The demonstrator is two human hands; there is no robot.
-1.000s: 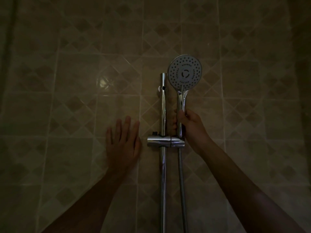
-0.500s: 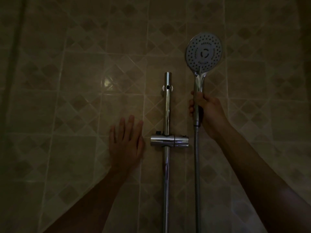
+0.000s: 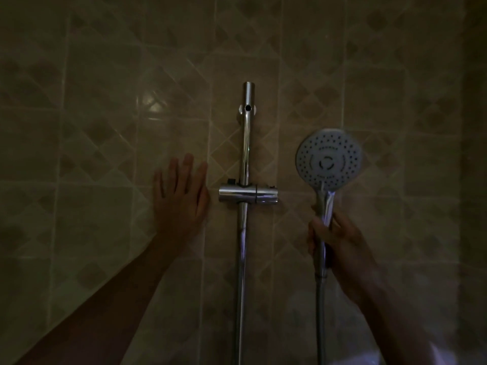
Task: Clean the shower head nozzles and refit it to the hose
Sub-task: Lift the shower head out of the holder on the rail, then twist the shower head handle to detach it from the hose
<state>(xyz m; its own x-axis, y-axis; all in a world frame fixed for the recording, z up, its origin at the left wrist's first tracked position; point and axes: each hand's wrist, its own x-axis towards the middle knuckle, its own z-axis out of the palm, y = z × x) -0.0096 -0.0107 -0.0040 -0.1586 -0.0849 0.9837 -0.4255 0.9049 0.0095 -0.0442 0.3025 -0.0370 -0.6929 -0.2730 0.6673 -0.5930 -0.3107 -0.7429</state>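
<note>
Right of the rail (image 3: 245,154), the shower head (image 3: 328,160) stands upright, face outward.

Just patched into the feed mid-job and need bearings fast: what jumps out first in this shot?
The round grey shower head with its dotted nozzle face stands out, held up right of centre by the right hand, which grips its chrome handle above the metal hose. At centre runs the vertical chrome slide rail, its chrome holder bracket empty. The left hand rests flat on the beige tiled wall.
</note>
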